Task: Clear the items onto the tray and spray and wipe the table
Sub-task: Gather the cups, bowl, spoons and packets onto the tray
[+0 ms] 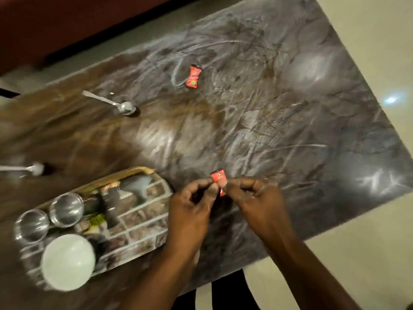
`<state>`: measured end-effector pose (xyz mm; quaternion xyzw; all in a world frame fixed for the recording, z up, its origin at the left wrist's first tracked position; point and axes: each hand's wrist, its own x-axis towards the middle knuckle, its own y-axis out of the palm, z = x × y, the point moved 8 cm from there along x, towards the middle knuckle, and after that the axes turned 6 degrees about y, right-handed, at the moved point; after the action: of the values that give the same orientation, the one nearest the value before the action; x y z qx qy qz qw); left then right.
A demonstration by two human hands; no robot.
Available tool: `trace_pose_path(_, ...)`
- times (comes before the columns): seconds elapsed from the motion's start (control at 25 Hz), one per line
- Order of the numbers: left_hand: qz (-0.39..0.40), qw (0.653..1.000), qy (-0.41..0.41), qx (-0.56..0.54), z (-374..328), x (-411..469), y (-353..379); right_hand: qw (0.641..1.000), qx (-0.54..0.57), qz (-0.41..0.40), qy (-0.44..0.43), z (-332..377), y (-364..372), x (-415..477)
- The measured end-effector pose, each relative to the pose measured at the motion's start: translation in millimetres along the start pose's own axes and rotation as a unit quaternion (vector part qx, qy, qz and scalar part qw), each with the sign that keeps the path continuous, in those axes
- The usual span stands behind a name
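Both hands meet over the marbled table, just right of the tray. My left hand and my right hand together pinch a small red sachet between their fingertips. A second red sachet lies flat on the table further away. One spoon lies at the far left, and another spoon sits at the left edge of view. The tray holds two glasses, a white bowl and dark small items.
The table's right edge runs diagonally, with pale floor beyond it. A dark red seat stands past the far side. The view is motion-blurred.
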<state>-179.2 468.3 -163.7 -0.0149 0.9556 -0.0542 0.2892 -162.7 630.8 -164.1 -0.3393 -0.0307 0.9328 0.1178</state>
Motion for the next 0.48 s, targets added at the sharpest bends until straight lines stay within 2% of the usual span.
trace_pose_path(0.08,-0.054,0.996,-0.032,-0.06,16.8,-12.0,-48.9,0.998,0.011,0.057,0.03,-2.1,49.4,-3.4)
trace_pose_path(0.2,-0.112,0.979,-0.073,-0.153,39.1,-27.5,-100.6,0.991,-0.045,0.121,0.047,1.3,110.9,-10.5)
trace_pose_path(0.36,-0.183,0.957,-0.068,-0.213,53.3,-37.3,-137.7,0.972,-0.189,0.142,-0.015,16.9,172.0,-9.8)
trace_pose_path(0.48,-0.268,0.929,-0.061,-0.249,57.7,-33.3,-150.2,0.956,-0.248,0.156,-0.021,20.7,202.8,-1.5)
